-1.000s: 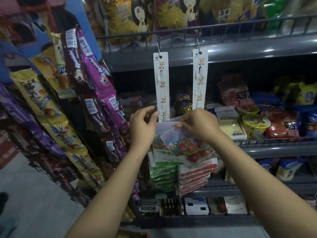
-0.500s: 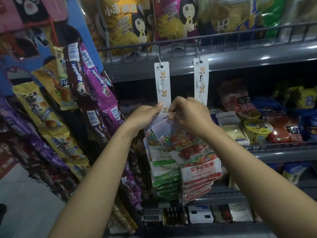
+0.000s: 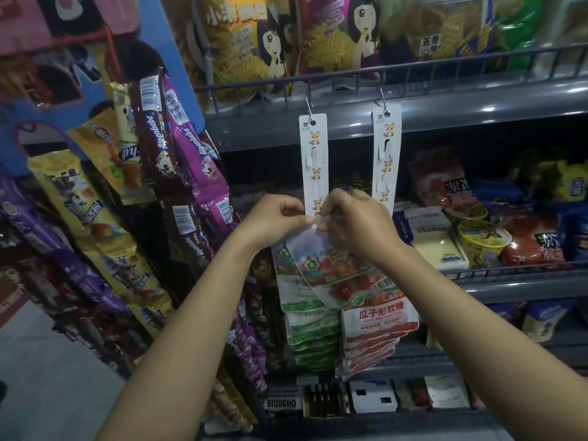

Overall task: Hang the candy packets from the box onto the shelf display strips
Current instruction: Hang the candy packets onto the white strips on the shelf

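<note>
At the foot of the left display strip (image 3: 313,163), left hand (image 3: 274,217) and right hand (image 3: 356,219) each pinch the candy packet's (image 3: 331,265) top edge, grip closed on it.

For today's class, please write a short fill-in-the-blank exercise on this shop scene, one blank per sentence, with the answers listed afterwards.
1. Both hands, the left hand and the right hand, hold the top of one candy packet against the ____ display strip.
2. The two display strips, including the right strip, hang by hooks from a wire ____.
3. Packets with green print already hang below the ____ strip.

Answers: left; rail; left
</note>
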